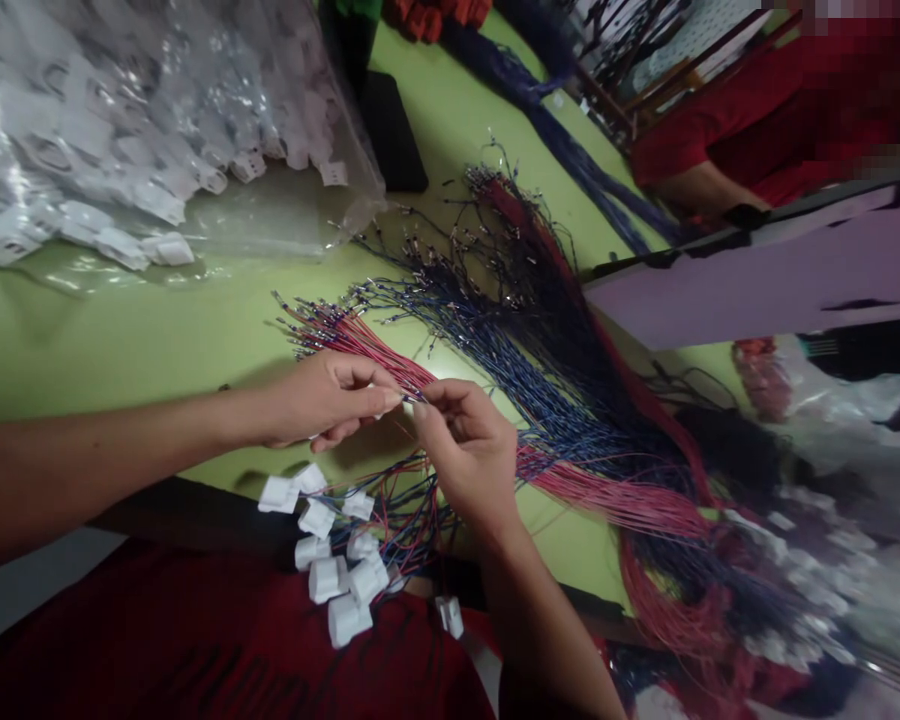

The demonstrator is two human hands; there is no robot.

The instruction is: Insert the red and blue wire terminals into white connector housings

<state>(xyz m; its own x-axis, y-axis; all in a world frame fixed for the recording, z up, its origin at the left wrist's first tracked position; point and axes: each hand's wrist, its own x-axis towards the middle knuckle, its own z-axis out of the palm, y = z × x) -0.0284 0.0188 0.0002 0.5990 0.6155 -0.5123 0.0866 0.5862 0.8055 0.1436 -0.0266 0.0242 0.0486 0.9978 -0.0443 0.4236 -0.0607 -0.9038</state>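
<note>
My left hand (349, 400) is closed in a pinch, its thumb and forefinger meeting the fingertips of my right hand (469, 445). Between them show thin wire ends (412, 396) with small metal terminals, pinched by my right hand. What the left fingers hold is mostly hidden. Just behind both hands lies a bundle of red wires (379, 345) with terminals at its left end. Blue wires (487, 350) spread beside it. Below my hands, several white plastic connectors (330, 578) hang on red and blue wires at the table edge.
A clear plastic bag of white connectors (157, 120) covers the green table (217, 320) at upper left. Near it lies a black flat object (394, 130). Dark wires (547, 300) and more connectors (802, 570) are at right. A person in red (720, 140) is beyond a purple panel (757, 270).
</note>
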